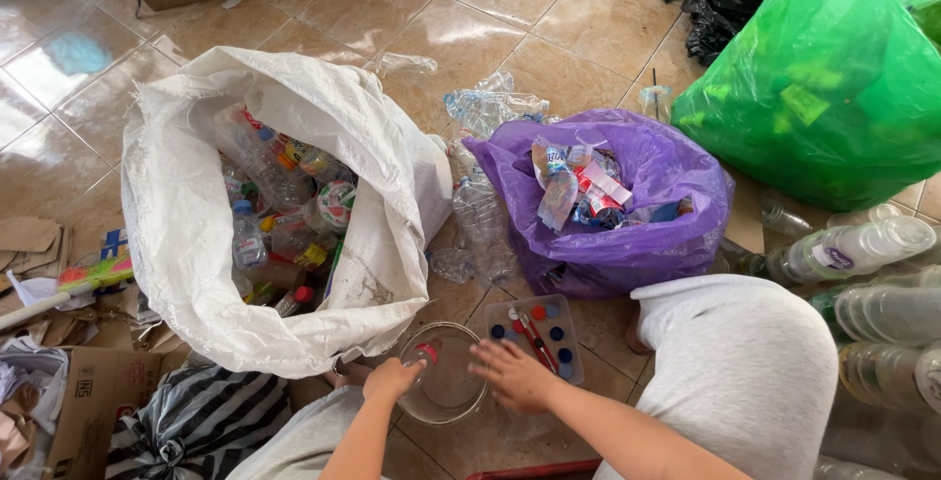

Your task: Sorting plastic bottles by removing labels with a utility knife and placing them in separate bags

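The clear plastic bottle [446,382] lies on the tiled floor [510,9] just in front of the big white woven sack [196,245], tipped over with its small red-capped neck pointing toward the sack. The left hand [392,379] is closed around that neck end; the right hand [515,374] rests flat and spread wide on the bottle's right flank, gripping nothing. Right of the sack sits a purple bag [676,235] of torn labels, and between it and the bottle lies a shallow clear tray [573,343] holding loose blue and red caps and a red-handled tool [534,341]. The bottle looks empty, so probably light, thin-walled and easily dented, with a smooth, slippery skin; the stiff neck and cap seem the surest place to hold.
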